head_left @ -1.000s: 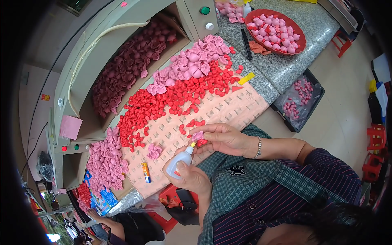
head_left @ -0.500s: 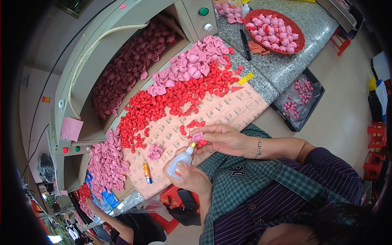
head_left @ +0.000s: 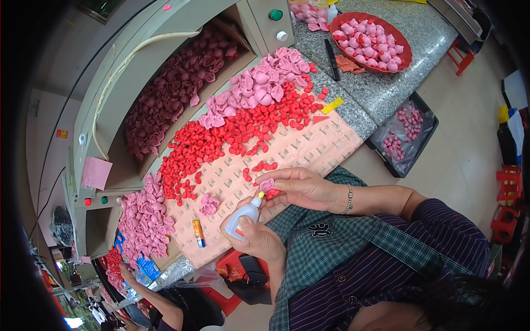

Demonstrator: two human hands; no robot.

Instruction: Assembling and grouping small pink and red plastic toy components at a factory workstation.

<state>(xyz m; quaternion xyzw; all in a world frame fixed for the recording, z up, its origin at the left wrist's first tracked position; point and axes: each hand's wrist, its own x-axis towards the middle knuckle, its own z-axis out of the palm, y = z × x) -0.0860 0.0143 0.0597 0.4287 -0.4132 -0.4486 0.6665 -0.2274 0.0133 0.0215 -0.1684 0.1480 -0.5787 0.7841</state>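
My left hand [head_left: 256, 240] is closed around a translucent white squeeze bottle [head_left: 240, 219] with a yellow tip, tilted up to the right. My right hand [head_left: 301, 188] pinches a small pink moulded piece [head_left: 266, 184], and a red piece [head_left: 272, 193] shows beneath it at the fingers. The bottle's tip is right beside the pink piece; whether they touch I cannot tell. Several loose red pieces [head_left: 266, 166] lie just beyond my right fingers on a peach patterned mat [head_left: 226, 171]. One pink moulded piece [head_left: 209, 204] rests on the mat left of my hands.
Heaps of red pieces [head_left: 193, 146] and pink pieces [head_left: 143, 220] line the mat by a grey machine [head_left: 118, 71]. An orange-and-blue tube [head_left: 199, 234] lies nearby. A red basket [head_left: 404, 41] of pink pieces stands far right, above a black crate [head_left: 436, 124]. A co-worker's arm [head_left: 157, 300] reaches in lower left.
My hands, the bottle and the pink piece stay almost in the same place. The co-worker's hand at the lower left has shifted slightly.
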